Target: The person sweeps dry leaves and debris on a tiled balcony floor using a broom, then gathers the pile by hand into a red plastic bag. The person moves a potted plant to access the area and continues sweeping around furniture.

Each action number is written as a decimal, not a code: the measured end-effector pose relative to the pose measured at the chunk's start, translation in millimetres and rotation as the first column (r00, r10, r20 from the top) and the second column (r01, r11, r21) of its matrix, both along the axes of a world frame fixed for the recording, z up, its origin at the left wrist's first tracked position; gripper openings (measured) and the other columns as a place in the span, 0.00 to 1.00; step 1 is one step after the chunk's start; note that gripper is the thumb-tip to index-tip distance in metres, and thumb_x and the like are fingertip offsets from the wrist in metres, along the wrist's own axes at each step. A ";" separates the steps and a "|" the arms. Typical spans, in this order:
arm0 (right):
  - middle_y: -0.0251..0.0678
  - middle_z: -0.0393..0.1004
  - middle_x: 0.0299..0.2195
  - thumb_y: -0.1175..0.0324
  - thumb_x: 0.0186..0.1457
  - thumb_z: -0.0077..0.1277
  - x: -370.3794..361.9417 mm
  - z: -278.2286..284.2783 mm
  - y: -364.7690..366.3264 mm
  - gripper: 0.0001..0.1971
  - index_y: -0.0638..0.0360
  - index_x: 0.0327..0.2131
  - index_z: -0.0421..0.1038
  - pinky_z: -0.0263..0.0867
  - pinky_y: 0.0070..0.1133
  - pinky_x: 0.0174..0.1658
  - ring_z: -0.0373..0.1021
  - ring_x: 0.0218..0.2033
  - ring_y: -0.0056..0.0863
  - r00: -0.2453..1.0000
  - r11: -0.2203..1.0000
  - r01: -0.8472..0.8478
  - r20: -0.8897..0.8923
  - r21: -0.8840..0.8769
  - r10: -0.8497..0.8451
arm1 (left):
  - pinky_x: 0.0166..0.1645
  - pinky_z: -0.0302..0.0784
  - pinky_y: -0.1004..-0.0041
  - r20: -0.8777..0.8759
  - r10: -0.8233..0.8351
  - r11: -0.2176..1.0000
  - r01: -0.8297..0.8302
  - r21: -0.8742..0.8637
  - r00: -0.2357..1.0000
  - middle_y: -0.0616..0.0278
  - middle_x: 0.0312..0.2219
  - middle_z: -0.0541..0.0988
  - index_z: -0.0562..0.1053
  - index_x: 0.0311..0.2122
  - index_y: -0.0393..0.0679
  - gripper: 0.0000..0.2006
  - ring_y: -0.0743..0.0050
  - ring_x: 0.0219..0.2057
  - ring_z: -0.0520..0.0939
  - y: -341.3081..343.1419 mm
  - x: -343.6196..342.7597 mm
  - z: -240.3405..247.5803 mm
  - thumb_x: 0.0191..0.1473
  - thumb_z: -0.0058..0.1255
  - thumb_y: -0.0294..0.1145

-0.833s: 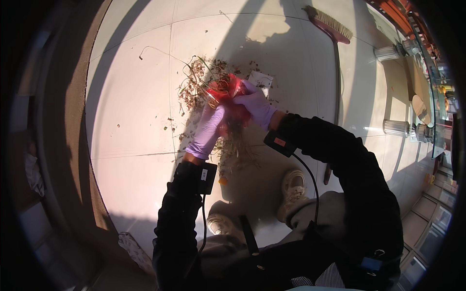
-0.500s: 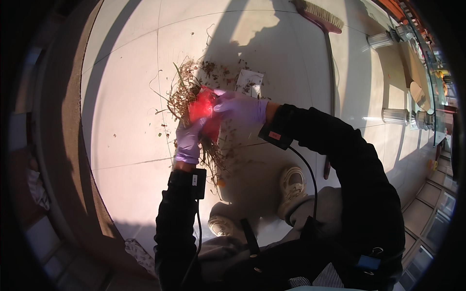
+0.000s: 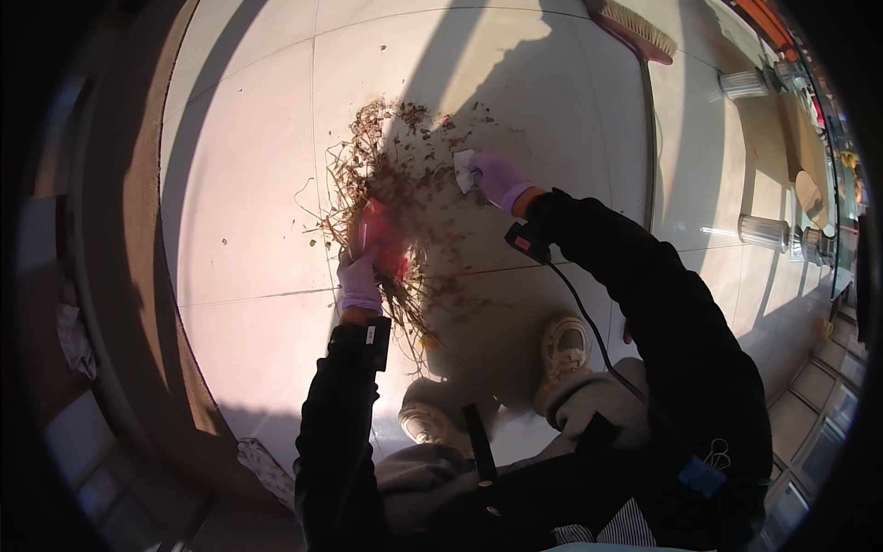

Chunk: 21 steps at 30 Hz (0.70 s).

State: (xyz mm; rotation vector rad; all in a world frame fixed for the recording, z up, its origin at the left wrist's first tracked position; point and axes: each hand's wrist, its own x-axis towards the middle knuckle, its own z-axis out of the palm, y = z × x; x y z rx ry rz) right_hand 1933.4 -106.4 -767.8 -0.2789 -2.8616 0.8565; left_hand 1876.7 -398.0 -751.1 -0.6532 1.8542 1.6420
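My left hand [image 3: 360,283], in a thin purple glove, is closed on a crumpled red plastic bag [image 3: 384,237] just above the floor. Dry stalks and leaf bits [image 3: 342,184] lie around the bag, with more strands spilling below my wrist. Off to the right, my gloved right hand [image 3: 500,180] grips a small white piece [image 3: 464,172] that looks like paper or card. Its fingers are partly hidden, and the hand stands well apart from the bag. Dark crumbs [image 3: 405,120] are scattered between and beyond both hands.
A long-handled broom [image 3: 635,32] lies on the pale tiled floor [image 3: 248,184] at the right, its bristles far off. Metal legs [image 3: 763,230] of a glass-topped piece stand farther right. My shoes [image 3: 563,350] are close below the debris. A brown-edged step [image 3: 129,230] runs along the left.
My right hand has left the red bag, moved right and taken hold of the white piece that lay on the floor. My left hand still holds the bag, now slightly lower.
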 end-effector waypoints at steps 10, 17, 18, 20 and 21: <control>0.41 0.72 0.28 0.72 0.40 0.54 -21.5 87.7 -122.2 0.06 0.59 0.26 0.73 0.66 0.27 0.37 0.70 0.32 0.40 0.988 0.801 -0.107 -0.154 -0.588 0.019 | 0.34 0.75 0.76 -0.012 -0.069 0.770 0.060 0.636 0.998 0.63 0.33 0.76 0.70 0.43 0.40 0.19 0.76 0.33 0.77 39.5 3.7 76.3 0.54 0.47 0.46; 0.40 0.75 0.29 0.75 0.48 0.50 -32.1 112.1 -122.2 0.13 0.70 0.39 0.70 0.68 0.20 0.39 0.72 0.34 0.23 0.936 0.474 0.033 0.193 -0.880 0.294 | 0.20 0.62 0.85 -0.179 0.006 0.920 0.065 0.386 0.984 0.71 0.20 0.73 0.73 0.35 0.42 0.06 0.88 0.15 0.68 22.7 -10.0 92.9 0.51 0.53 0.30; 0.42 0.74 0.33 0.77 0.49 0.47 -34.0 112.8 -121.1 0.14 0.70 0.41 0.69 0.68 0.21 0.41 0.72 0.36 0.25 0.923 0.329 -0.022 0.107 -0.944 0.369 | 0.20 0.62 0.84 -0.142 0.008 0.970 0.026 0.241 0.990 0.71 0.20 0.74 0.74 0.34 0.41 0.06 0.88 0.15 0.68 19.0 -17.1 88.8 0.51 0.53 0.30; 0.45 0.72 0.42 0.81 0.50 0.42 -34.9 112.6 -115.4 0.16 0.71 0.45 0.66 0.67 0.24 0.46 0.70 0.42 0.30 0.889 0.191 0.094 0.169 -0.977 0.426 | 0.20 0.61 0.84 -0.237 -0.005 0.959 0.072 0.275 0.971 0.71 0.21 0.74 0.74 0.32 0.41 0.05 0.88 0.16 0.68 7.8 -22.9 78.5 0.51 0.53 0.30; 0.46 0.71 0.43 0.82 0.52 0.39 -33.2 110.9 -116.4 0.16 0.70 0.46 0.65 0.68 0.25 0.46 0.71 0.42 0.31 0.915 0.191 0.069 0.139 -0.979 0.379 | 0.20 0.61 0.84 -0.227 -0.008 0.971 0.062 0.232 0.974 0.71 0.21 0.75 0.75 0.31 0.41 0.05 0.88 0.16 0.68 1.2 -25.7 73.5 0.51 0.53 0.30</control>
